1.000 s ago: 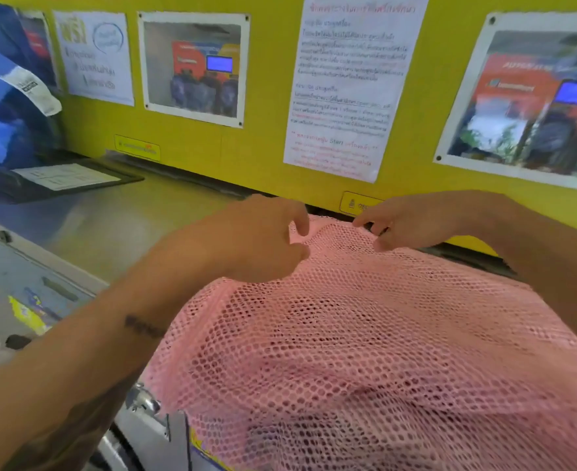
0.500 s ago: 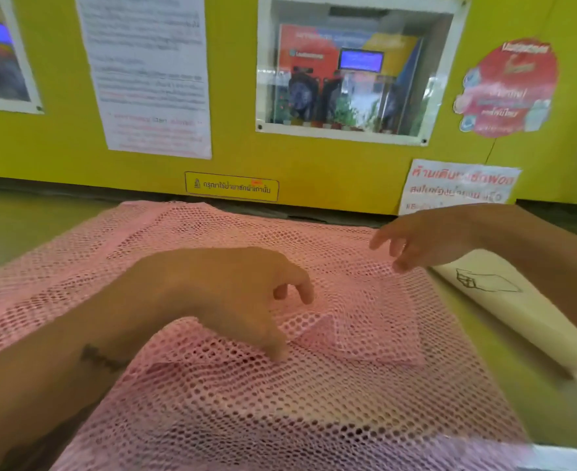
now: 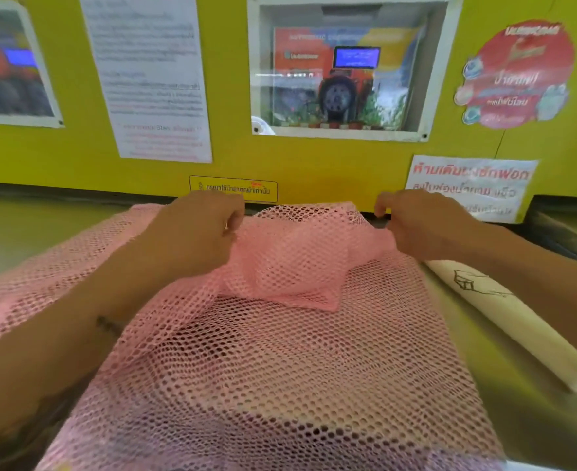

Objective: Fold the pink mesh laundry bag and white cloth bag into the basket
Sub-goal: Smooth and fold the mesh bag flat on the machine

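Now both hands are at the far edge of the pink open-weave mesh laundry bag (image 3: pixel 280 351), which lies spread over the greenish table (image 3: pixel 25 232) in front of the yellow panelled wall (image 3: pixel 314 164). Half a second ago the left hand rested lower on the mesh and the right hand hovered open off the far right corner; both have since moved up to the far hem.

Left hand (image 3: pixel 198 232): grip narrow, fingers curled and pinching a bunch of mesh at the far edge. Right hand (image 3: pixel 416 229): grip likewise pinched shut on the mesh at the far right corner. Between the two hands the fabric is lifted off the table and sags in a doubled pocket (image 3: pixel 290 266), denser pink than the single layer below.

Judgement: the move has gone from smoothing to taking hold, so the first fold of the mesh bag looks to be starting. Probably the held edge gets drawn toward the body. Task is early; nothing folded flat yet.

The white cloth bag with a small black line drawing (image 3: pixel 501 317) lies on the table just beside the mesh bag's right edge, partly under the right forearm, untouched. The basket is not in view.

Risk noted: the mesh is limp and the left portion trails off toward the table's left side, so the fold may come out skewed unless that side is gathered.
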The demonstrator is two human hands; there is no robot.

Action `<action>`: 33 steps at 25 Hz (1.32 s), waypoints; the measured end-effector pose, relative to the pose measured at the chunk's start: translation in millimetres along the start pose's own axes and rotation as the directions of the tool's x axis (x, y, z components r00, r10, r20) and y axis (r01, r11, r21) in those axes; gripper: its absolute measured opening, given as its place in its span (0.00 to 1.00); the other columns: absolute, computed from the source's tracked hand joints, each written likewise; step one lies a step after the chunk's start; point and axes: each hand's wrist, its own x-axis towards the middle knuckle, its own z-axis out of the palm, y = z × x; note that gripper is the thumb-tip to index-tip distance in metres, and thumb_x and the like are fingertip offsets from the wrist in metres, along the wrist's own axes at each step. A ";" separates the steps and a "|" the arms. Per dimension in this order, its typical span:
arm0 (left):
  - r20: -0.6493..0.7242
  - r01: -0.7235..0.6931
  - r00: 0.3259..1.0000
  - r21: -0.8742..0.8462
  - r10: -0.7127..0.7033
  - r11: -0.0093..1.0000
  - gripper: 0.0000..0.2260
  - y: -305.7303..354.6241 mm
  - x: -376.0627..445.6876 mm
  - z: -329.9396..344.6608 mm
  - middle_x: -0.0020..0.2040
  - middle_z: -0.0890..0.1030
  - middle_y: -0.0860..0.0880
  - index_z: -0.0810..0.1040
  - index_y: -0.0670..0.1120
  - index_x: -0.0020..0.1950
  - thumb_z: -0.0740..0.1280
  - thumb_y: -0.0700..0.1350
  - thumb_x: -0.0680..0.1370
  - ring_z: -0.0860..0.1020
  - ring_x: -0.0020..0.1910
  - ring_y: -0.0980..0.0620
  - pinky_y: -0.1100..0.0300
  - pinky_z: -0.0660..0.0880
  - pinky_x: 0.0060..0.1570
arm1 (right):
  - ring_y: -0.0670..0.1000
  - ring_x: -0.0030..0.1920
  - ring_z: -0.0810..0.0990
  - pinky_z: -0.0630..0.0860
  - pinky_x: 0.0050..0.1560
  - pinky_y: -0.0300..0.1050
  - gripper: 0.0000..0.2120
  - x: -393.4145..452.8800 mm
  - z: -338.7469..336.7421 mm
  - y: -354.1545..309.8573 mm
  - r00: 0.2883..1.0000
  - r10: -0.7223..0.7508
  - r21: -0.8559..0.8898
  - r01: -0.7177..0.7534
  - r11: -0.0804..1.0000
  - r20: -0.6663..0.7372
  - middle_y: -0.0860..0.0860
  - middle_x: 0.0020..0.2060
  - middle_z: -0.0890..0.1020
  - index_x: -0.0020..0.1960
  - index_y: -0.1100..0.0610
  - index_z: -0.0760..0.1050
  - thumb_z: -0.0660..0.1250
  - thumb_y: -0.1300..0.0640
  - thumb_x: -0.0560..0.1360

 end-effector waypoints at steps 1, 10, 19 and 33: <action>-0.046 0.006 0.999 0.063 -0.003 0.998 0.14 1.2 -3.4 2.8 0.33 0.73 0.53 0.64 0.53 0.35 0.67 0.40 0.73 0.72 0.35 0.48 0.57 0.64 0.32 | 0.55 0.40 0.77 0.70 0.33 0.49 0.11 -0.7 -2.9 -3.1 0.999 -0.028 0.123 0.026 0.992 0.015 0.52 0.45 0.79 0.57 0.50 0.71 0.60 0.61 0.77; 0.451 0.116 0.889 -0.048 -0.082 0.992 0.10 27.5 -16.2 2.5 0.55 0.76 0.54 0.79 0.56 0.50 0.64 0.59 0.75 0.74 0.55 0.53 0.51 0.72 0.59 | 0.50 0.64 0.75 0.72 0.65 0.54 0.30 -3.5 6.6 -50.7 0.917 -0.321 0.384 0.214 0.898 0.238 0.45 0.68 0.74 0.73 0.41 0.57 0.66 0.44 0.74; 0.336 -0.100 0.937 -0.014 0.099 0.995 0.08 40.9 -7.0 27.3 0.50 0.73 0.53 0.82 0.56 0.50 0.66 0.56 0.76 0.74 0.53 0.50 0.49 0.72 0.57 | 0.49 0.55 0.74 0.74 0.57 0.47 0.18 9.6 12.6 -20.6 0.922 -0.089 0.080 0.063 0.995 0.377 0.47 0.58 0.74 0.64 0.49 0.72 0.68 0.52 0.75; 0.438 0.180 0.797 -0.829 0.416 0.529 0.07 39.4 -7.9 -56.7 0.40 0.83 0.54 0.81 0.50 0.48 0.64 0.46 0.78 0.79 0.38 0.56 0.62 0.76 0.44 | 0.52 0.43 0.76 0.75 0.46 0.49 0.11 27.2 -1.1 1.9 0.969 -0.007 0.093 -0.016 0.996 0.248 0.47 0.41 0.77 0.40 0.48 0.72 0.62 0.63 0.75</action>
